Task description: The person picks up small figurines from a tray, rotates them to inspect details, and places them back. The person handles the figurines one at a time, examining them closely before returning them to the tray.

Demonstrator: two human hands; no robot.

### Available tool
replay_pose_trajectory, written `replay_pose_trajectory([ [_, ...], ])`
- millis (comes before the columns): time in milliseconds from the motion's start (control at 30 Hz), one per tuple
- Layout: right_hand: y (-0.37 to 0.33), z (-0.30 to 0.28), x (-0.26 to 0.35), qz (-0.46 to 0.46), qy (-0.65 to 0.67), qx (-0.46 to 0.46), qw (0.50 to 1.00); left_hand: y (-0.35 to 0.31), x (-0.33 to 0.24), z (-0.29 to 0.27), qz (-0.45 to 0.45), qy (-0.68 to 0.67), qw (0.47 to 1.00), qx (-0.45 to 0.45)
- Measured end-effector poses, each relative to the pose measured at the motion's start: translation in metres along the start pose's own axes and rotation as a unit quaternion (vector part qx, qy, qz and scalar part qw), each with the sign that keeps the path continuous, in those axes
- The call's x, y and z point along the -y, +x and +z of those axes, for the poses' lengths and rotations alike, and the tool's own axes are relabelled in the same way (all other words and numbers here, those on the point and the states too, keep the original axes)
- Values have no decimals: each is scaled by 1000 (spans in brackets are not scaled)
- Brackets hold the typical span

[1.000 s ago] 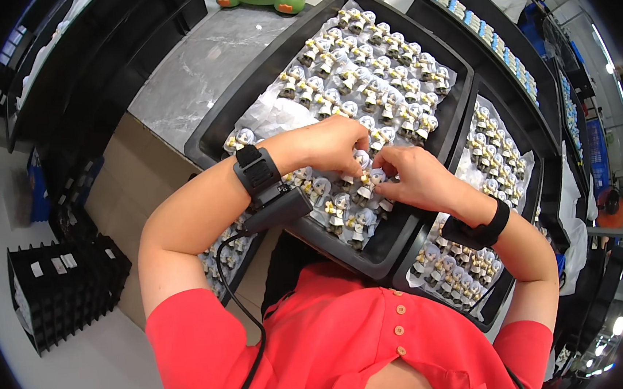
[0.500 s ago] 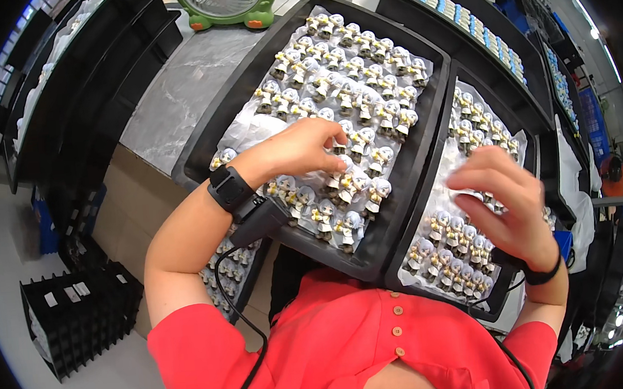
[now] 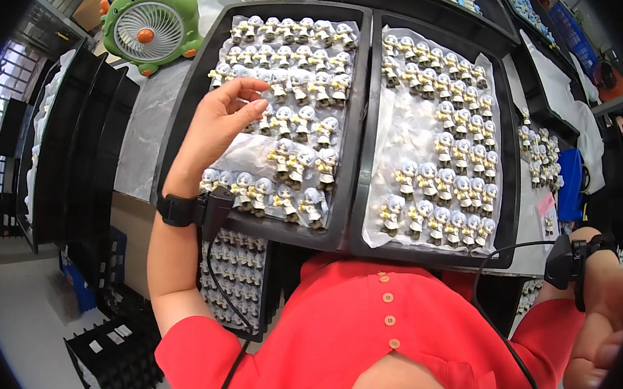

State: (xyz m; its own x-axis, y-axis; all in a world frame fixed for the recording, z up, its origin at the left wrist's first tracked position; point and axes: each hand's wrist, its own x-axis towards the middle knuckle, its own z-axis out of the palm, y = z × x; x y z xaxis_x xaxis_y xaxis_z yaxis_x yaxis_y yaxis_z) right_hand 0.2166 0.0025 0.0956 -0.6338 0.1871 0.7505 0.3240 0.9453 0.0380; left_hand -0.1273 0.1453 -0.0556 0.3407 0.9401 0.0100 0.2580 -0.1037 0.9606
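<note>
My left hand [image 3: 228, 117] hovers over the left black tray [image 3: 364, 59]. Its thumb and bent fingers are apart, with nothing visible between them. Rows of small figurines [image 3: 302, 162] with pale hair, white clothes and yellow details stand in that tray on white wrapping; a bare patch of the wrapping lies below my hand. The right black tray [image 3: 511, 149] holds similar figurines [image 3: 464, 186], with bare wrapping along its left side. At the lower right edge, away from the trays, my right hand [image 3: 603, 325] is blurred and partly in shadow; its fingers are bent, and what they hold cannot be made out.
A green fan [image 3: 149, 32] stands at the far left of the table. Stacked black trays [image 3: 84, 146] rise on the left. More figurines [image 3: 540, 154] stand right of the right tray, near a blue bin [image 3: 570, 185]. A cable [image 3: 493, 312] runs to my right wrist.
The view has shifted. My right hand has gone from above the right tray to the lower right edge. My left hand has lifted away from the figurines and its fingers have spread.
</note>
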Motion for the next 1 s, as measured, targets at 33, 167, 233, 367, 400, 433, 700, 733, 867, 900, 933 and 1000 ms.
replay_pose_trajectory([
  [33, -4, -4, 0, 0, -9, -3, 1000, -2, -8, 3, 14, 17, 1000, 5],
  [167, -21, -19, 0, 6, -66, -32, 997, -8, -47, 39, 61, -20, 997, 35],
  [233, -30, -25, -7, 41, -102, -50, 993, -5, -67, 63, 79, -73, 992, 69],
  [367, -26, 17, -40, 393, 67, 69, 915, 5, -81, 110, 100, -219, 965, 99],
  [400, -36, 24, -59, 383, 86, 150, 907, 11, -82, 121, 90, -262, 954, 113],
  [433, -52, 38, -76, 399, 92, 144, 901, 18, -81, 132, 79, -287, 947, 120],
  [700, -147, 89, -116, 438, -51, 395, 806, 28, -39, 163, -42, -264, 956, 120],
  [733, -147, 95, -115, 432, -63, 396, 808, 27, -37, 163, -46, -259, 957, 123],
  [867, -141, 108, -115, 413, -46, 417, 808, 26, -33, 165, -44, -267, 953, 136],
  [900, -144, 109, -115, 398, -36, 416, 817, 26, -32, 166, -44, -268, 952, 139],
  [933, -148, 110, -116, 383, -26, 415, 825, 26, -32, 167, -44, -268, 952, 141],
  [1000, -154, 111, -118, 381, -1, 416, 826, 27, -32, 167, -43, -262, 954, 138],
])
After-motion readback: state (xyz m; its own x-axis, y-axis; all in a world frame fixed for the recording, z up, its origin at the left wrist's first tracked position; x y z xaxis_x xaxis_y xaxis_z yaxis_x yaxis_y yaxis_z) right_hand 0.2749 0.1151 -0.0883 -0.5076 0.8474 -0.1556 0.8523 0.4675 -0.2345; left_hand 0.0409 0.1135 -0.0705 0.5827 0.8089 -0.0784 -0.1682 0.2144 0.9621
